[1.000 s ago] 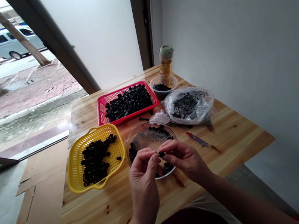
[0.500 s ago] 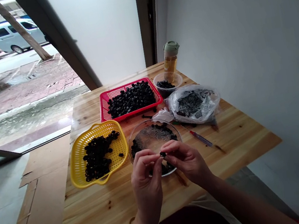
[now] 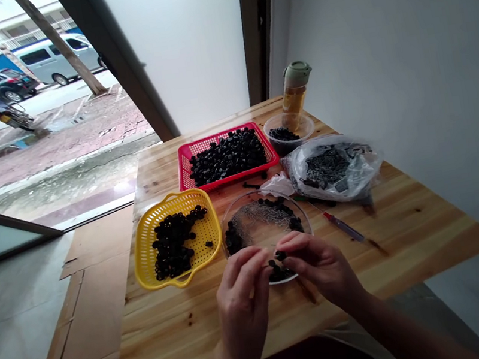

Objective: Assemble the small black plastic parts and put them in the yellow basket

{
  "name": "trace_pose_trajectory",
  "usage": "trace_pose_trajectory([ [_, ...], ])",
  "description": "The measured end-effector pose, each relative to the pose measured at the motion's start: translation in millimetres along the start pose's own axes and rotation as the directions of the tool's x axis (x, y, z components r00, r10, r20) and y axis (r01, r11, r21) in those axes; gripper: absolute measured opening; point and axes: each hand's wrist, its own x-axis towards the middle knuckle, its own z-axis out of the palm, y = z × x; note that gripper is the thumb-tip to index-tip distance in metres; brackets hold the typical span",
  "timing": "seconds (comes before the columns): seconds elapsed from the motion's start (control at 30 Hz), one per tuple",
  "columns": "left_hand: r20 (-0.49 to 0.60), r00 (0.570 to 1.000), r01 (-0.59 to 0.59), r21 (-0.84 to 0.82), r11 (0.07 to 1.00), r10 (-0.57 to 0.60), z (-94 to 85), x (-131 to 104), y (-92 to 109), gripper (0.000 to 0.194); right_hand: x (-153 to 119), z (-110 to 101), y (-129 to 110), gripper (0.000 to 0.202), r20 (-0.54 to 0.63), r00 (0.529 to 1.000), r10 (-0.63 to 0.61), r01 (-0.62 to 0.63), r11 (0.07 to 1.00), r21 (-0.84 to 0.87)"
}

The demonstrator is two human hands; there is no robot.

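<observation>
Between the thumb and forefinger of my right hand (image 3: 323, 263) is a small round black part (image 3: 280, 255). My left hand (image 3: 243, 288) is pinched just left of it, fingertips close together; anything in them is too small to make out. Both hands hover over the near side of a round clear tray (image 3: 308, 217). Inside that tray lie many thin shiny pins (image 3: 267, 212) and, around its edge, small black parts (image 3: 233, 238). A yellow basket (image 3: 141, 262) to the left holds black ring-like parts (image 3: 172, 245).
A red basket (image 3: 181, 173) full of black pieces stands behind. At the back right are a clear tub (image 3: 310, 126), a tea bottle (image 3: 293, 92) and a plastic bag (image 3: 357, 176) of black parts. A red-and-clear screwdriver-like tool (image 3: 342, 226) lies right of the tray.
My fingertips have come slightly apart, the left hand drawing away while the black part stays in the right. The view has shifted left, so the scene sits further right.
</observation>
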Motion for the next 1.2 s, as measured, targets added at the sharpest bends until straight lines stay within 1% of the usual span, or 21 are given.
trace_pose_trajectory([
  [0.03, 0.001, 1.000, -0.005, 0.078, 0.997, 0.005, -11.5, 5.6, -6.1, 0.029, -0.1, -0.7, 1.1, 0.009, -0.017, 0.999, 0.038, -0.037, 0.998, 0.049],
  [0.1, -0.005, 0.998, 0.059, 0.252, 0.966, -0.060, -38.1, 23.9, -23.5, 0.029, 0.6, -2.8, 2.8, 0.008, -0.066, 0.994, 0.085, -0.077, 0.991, 0.110],
  [0.13, 0.042, 0.990, 0.109, 0.389, 0.915, -0.135, -51.5, 35.6, -34.0, 0.025, 1.4, -3.8, 3.3, 0.008, -0.087, 0.991, 0.102, -0.092, 0.989, 0.120],
  [0.17, 0.130, 0.964, 0.132, 0.529, 0.838, -0.234, -63.6, 47.8, -45.0, 0.020, 2.3, -4.8, 3.6, 0.009, -0.102, 0.987, 0.121, -0.108, 0.987, 0.123],
  [0.2, 0.240, 0.901, 0.134, 0.637, 0.759, -0.361, -73.4, 59.6, -55.9, 0.019, 3.2, -5.5, 3.6, 0.010, -0.113, 0.984, 0.139, -0.126, 0.985, 0.121],
  [0.23, 0.337, 0.802, 0.131, 0.708, 0.694, -0.494, -80.3, 70.0, -66.0, 0.020, 4.1, -5.8, 3.4, 0.010, -0.114, 0.982, 0.151, -0.138, 0.983, 0.118],
  [0.27, 0.375, 0.755, 0.126, 0.721, 0.681, -0.537, -83.8, 78.4, -74.9, 0.018, 4.7, -5.8, 3.1, 0.011, -0.109, 0.982, 0.154, -0.142, 0.983, 0.116],
  [0.3, 0.410, 0.714, 0.119, 0.727, 0.676, -0.567, -84.3, 84.5, -82.7, 0.016, 5.0, -5.4, 2.9, 0.011, -0.100, 0.983, 0.152, -0.140, 0.983, 0.115],
  [0.33, 0.438, 0.686, 0.114, 0.724, 0.681, -0.581, -82.2, 88.2, -89.2, 0.015, 4.9, -4.7, 2.7, 0.012, -0.090, 0.985, 0.145, -0.134, 0.984, 0.116],
  [0.4, 0.476, 0.665, 0.101, 0.706, 0.701, -0.575, -73.7, 90.1, -99.3, 0.012, 3.6, -3.2, 2.8, 0.011, -0.064, 0.989, 0.133, -0.125, 0.985, 0.115],
  [0.47, 0.502, 0.658, 0.090, 0.687, 0.721, -0.561, -65.5, 88.8, -106.3, 0.009, 1.6, -2.2, 3.3, 0.011, -0.043, 0.989, 0.144, -0.138, 0.984, 0.109],
  [0.53, 0.507, 0.671, 0.095, 0.665, 0.741, -0.541, -62.4, 88.1, -109.6, 0.008, 0.0, -2.4, 3.5, 0.011, -0.031, 0.987, 0.158, -0.154, 0.982, 0.106],
  [0.63, 0.454, 0.733, 0.139, 0.628, 0.765, -0.506, -67.8, 88.2, -102.4, 0.010, 1.1, -3.5, 0.6, 0.013, -0.021, 0.987, 0.158, -0.155, 0.982, 0.108],
  [0.7, 0.405, 0.781, 0.180, 0.583, 0.792, -0.476, -72.9, 85.1, -87.0, 0.016, 4.6, -3.3, -3.7, 0.013, 0.001, 0.992, 0.128, -0.127, 0.985, 0.121],
  [0.77, 0.397, 0.801, 0.257, 0.447, 0.857, -0.447, -73.6, 76.8, -65.5, 0.028, 9.4, -1.7, -8.5, 0.011, 0.038, 0.996, 0.084, -0.089, 0.986, 0.139],
  [0.8, 0.418, 0.795, 0.355, 0.267, 0.896, -0.440, -71.5, 71.0, -54.0, 0.030, 11.8, -0.5, -10.5, 0.010, 0.060, 0.996, 0.066, -0.074, 0.986, 0.147],
  [0.83, 0.447, 0.782, 0.442, 0.093, 0.892, -0.434, -67.5, 64.7, -43.0, 0.031, 13.9, 0.8, -11.8, 0.010, 0.081, 0.995, 0.051, -0.063, 0.986, 0.154],
  [0.9, 0.466, 0.785, 0.525, -0.153, 0.837, -0.408, -55.4, 52.3, -24.8, 0.028, 16.8, 3.7, -12.4, 0.010, 0.113, 0.993, 0.033, -0.052, 0.985, 0.165],
  [0.93, 0.468, 0.785, 0.550, -0.222, 0.805, -0.406, -48.0, 47.2, -18.2, 0.026, 17.3, 5.0, -11.7, 0.011, 0.122, 0.992, 0.026, -0.046, 0.985, 0.169],
  [1.03, 0.431, 0.776, 0.612, -0.340, 0.714, -0.460, -25.3, 37.0, -7.4, 0.023, 15.1, 8.2, -7.9, 0.011, 0.109, 0.994, 0.006, -0.021, 0.990, 0.138],
  [1.2, 0.336, 0.750, 0.657, -0.477, 0.583, -0.570, 3.2, 27.6, -2.9, 0.030, 6.6, 9.9, -2.5, 0.010, 0.019, 0.998, -0.054, 0.055, 0.998, -0.034],
])
